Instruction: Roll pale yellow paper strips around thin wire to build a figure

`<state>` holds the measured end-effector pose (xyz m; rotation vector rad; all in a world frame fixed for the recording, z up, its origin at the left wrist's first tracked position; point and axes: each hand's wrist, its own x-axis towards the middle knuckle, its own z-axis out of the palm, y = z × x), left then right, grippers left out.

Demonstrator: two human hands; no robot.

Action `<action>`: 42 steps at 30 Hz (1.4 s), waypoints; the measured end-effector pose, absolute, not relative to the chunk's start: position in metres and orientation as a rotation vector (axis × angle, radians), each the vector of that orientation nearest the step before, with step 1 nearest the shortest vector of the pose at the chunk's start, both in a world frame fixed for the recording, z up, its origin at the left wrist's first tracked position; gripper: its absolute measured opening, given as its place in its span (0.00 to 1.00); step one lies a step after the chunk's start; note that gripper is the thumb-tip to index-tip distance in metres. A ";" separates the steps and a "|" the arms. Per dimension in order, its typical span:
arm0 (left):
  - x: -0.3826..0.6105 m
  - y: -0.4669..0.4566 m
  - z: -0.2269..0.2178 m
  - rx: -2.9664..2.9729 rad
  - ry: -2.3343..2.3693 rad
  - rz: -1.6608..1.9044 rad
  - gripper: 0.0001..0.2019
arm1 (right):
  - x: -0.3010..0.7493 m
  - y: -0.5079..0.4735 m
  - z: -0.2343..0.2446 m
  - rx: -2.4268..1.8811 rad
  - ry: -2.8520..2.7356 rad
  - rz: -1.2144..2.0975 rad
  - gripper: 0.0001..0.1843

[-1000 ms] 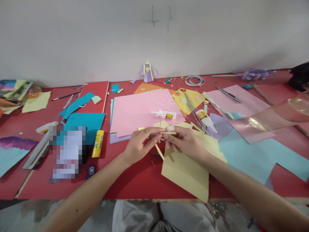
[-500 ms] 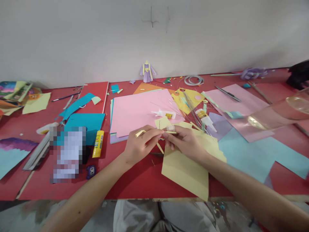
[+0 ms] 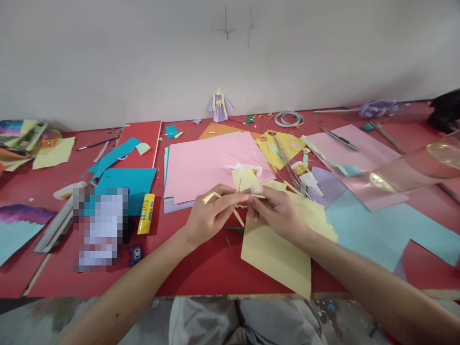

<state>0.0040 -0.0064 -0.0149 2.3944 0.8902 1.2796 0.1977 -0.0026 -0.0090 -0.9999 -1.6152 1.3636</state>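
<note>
My left hand (image 3: 212, 213) and my right hand (image 3: 278, 211) meet at the fingertips over the table's middle. Both are pinched on a small pale yellow paper piece (image 3: 245, 179); its upper flap, with a dark line on it, stands above my fingers. A thin rolled strip (image 3: 211, 197) pokes out by my left hand, and another strip (image 3: 239, 219) hangs below. My fingers hide how these parts join. Under my right hand lies a larger pale yellow sheet (image 3: 276, 258) with a torn right edge. Behind my fingers a white glue bottle (image 3: 258, 170) rests on pink paper (image 3: 201, 167).
A yellow glue stick (image 3: 146, 214) and blue paper (image 3: 129, 179) lie to the left, near a blurred-out object (image 3: 102, 230). Another glue bottle (image 3: 304, 173) and a pen (image 3: 339, 138) are to the right. A purple paper doll dress (image 3: 219, 106) leans on the wall.
The paper piece's upper flap has risen and shifted slightly right, covering more of the glue bottle behind. Both hands stay nearly in place, fingertips still pinched together.
</note>
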 end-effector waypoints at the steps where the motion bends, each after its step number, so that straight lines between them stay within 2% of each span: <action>1: 0.005 -0.007 -0.014 2.389 0.880 1.308 0.15 | 0.198 -0.002 -0.009 -1.000 -1.602 1.341 0.13; 3: 0.007 -0.009 -0.012 2.295 0.868 1.353 0.13 | 0.199 0.000 -0.006 -1.020 -1.546 1.303 0.13; 6: 0.013 -0.013 -0.009 1.850 0.864 1.368 0.06 | 0.199 0.003 -0.002 -1.065 -1.445 1.268 0.14; 10: 0.017 -0.012 -0.011 1.393 0.878 1.379 0.11 | 0.199 0.004 -0.002 -1.081 -1.391 1.252 0.13; 14: 0.014 -0.009 -0.016 1.478 0.988 1.197 0.15 | 0.197 -0.001 -0.010 -1.065 -1.449 1.318 0.14; 17: 0.013 -0.011 -0.019 1.554 0.968 1.114 0.12 | 0.197 -0.005 -0.013 -1.053 -1.570 1.326 0.13; 23: 0.015 -0.014 -0.018 1.518 0.876 1.139 0.08 | 0.199 -0.008 -0.013 -1.052 -1.744 1.216 0.14; 33: 0.018 -0.010 -0.016 1.340 0.894 1.162 0.10 | 0.198 -0.007 -0.012 -1.073 -1.849 1.009 0.11; 42: 0.019 -0.010 -0.015 1.303 0.890 1.170 0.10 | 0.199 -0.006 -0.018 -1.158 -1.890 0.973 0.16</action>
